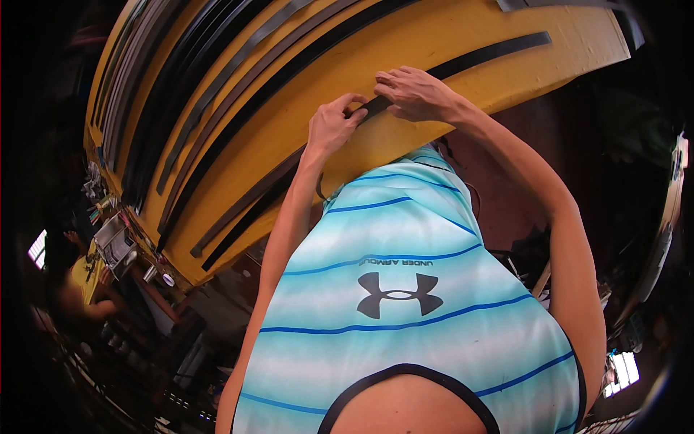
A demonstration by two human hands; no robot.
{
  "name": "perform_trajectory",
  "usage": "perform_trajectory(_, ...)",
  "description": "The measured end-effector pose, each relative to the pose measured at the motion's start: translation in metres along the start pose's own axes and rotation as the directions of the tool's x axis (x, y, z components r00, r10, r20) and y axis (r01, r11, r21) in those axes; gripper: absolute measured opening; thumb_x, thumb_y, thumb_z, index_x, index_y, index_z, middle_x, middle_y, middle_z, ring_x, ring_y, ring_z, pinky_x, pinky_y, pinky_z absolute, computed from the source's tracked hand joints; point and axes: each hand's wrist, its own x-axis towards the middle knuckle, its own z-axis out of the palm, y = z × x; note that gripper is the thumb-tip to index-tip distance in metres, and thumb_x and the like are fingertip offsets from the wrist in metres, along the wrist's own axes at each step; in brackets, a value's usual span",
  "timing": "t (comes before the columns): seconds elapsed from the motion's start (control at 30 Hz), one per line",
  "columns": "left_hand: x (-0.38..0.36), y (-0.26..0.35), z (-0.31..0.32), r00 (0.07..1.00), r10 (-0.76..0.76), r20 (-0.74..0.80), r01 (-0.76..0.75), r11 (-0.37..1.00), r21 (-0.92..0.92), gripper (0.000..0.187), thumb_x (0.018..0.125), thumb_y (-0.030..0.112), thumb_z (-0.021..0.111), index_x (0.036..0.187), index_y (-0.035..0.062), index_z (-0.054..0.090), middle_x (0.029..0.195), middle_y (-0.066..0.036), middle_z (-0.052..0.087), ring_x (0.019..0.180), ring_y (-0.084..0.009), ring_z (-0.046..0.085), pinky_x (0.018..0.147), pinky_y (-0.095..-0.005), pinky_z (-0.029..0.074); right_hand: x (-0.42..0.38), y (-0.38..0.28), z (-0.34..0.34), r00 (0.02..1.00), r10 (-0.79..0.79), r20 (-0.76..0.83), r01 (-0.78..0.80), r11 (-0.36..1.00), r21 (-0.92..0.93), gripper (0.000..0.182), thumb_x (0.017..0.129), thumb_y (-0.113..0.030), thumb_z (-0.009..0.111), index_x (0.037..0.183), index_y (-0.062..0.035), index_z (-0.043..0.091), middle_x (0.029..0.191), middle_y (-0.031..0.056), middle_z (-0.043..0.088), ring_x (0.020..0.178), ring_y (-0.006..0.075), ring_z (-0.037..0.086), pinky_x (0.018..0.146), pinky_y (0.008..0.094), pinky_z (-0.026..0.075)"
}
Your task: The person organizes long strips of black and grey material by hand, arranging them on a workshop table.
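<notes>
My left hand (335, 124) pinches a dark flat belt strip (374, 108) between thumb and fingers, close to the near edge of a yellow table (455, 32). Just to its right, my right hand (418, 94) curls its fingers over the same strip, hiding part of it. A black length (499, 52) runs out beyond my right hand and lies on the table. Left of my hands, a brown strip (249, 206) and a black strip (242, 226) lie side by side; whether they join the held piece is hidden by my left hand and forearm.
Several long black, brown and grey strips (217, 83) lie in rows across the table's left and far side. A grey flat piece (538, 3) rests at the far right. At left, a person in yellow (85, 278) is near small items (114, 239) beside the table's end.
</notes>
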Motion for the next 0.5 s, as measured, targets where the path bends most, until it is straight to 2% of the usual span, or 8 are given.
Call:
perform_trajectory(0.13, 0.0004, -0.0004, 0.0013, 0.999, 0.020, -0.030, -0.020, 1.000, 0.009, 0.027, 0.093, 0.025, 0.075, 0.117, 0.0130, 0.073, 0.071, -0.005, 0.069, 0.049, -0.0131, 0.061, 0.052, -0.0288, 0.046, 0.0013, -0.0005, -0.0005, 0.999, 0.014, 0.035, -0.014, 1.000, -0.003, 0.026, 0.081, -0.016, 0.068, 0.101, -0.0018, 0.060, 0.106, 0.0123, 0.060, 0.100, 0.0283, 0.062, 0.089, 0.0395, 0.050)
perform_trajectory(0.2, 0.0011, 0.0011, 0.0006, 0.999, -0.055, -0.002, 0.055, 0.999, 0.005, 0.029, 0.090, 0.030, 0.073, 0.116, 0.0183, 0.073, 0.081, -0.008, 0.074, 0.071, -0.0221, 0.070, 0.071, -0.0345, 0.053, 0.0026, 0.0003, 0.0005, 0.999, 0.016, 0.036, -0.016, 1.000, -0.002, 0.026, 0.080, -0.016, 0.068, 0.101, -0.0019, 0.060, 0.106, 0.0124, 0.060, 0.100, 0.0284, 0.063, 0.089, 0.0395, 0.050)
perform_trajectory(0.5, 0.0040, 0.0019, 0.0024, 0.999, -0.054, 0.004, 0.053, 0.997, 0.057, 0.027, 0.090, 0.032, 0.072, 0.113, 0.0175, 0.072, 0.084, -0.009, 0.075, 0.075, -0.0252, 0.071, 0.074, -0.0368, 0.053, 0.0035, -0.0007, -0.0022, 1.000, 0.005, 0.011, -0.004, 0.999, -0.036, 0.026, 0.080, -0.015, 0.066, 0.101, 0.0009, 0.061, 0.105, 0.0132, 0.062, 0.098, 0.0279, 0.065, 0.086, 0.0386, 0.052)
